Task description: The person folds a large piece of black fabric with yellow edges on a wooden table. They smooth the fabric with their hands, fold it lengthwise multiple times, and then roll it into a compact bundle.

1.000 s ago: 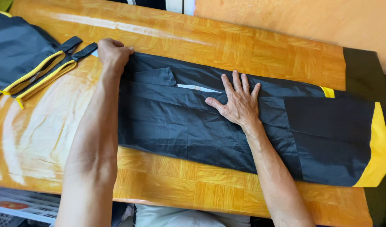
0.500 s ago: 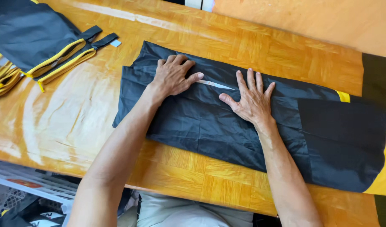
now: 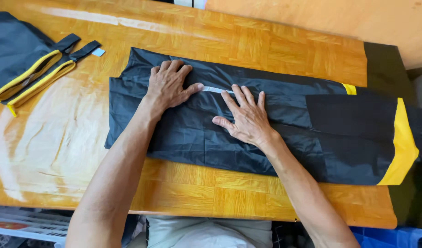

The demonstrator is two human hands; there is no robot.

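Note:
A black garment with yellow trim (image 3: 312, 133) lies folded into a long strip across a wooden table (image 3: 247, 46). My left hand (image 3: 169, 85) rests flat on its left part, fingers spread, palm down. My right hand (image 3: 247, 117) lies flat beside it near the middle, fingers pointing up and left. A thin white strip (image 3: 215, 90) on the cloth shows between the two hands. Neither hand grips anything; both press on the fabric. The garment's right end, with a wide yellow band (image 3: 401, 147), reaches the table's right edge.
A second black and yellow item with straps (image 3: 32, 69) lies at the table's far left. White shelving (image 3: 27, 225) shows below the front edge at left, and a blue bin (image 3: 394, 236) at lower right. A pale wall stands behind.
My left hand came from the garment's far left end onto the cloth near the middle. My right hand stayed flat on the fabric. The view shifted.

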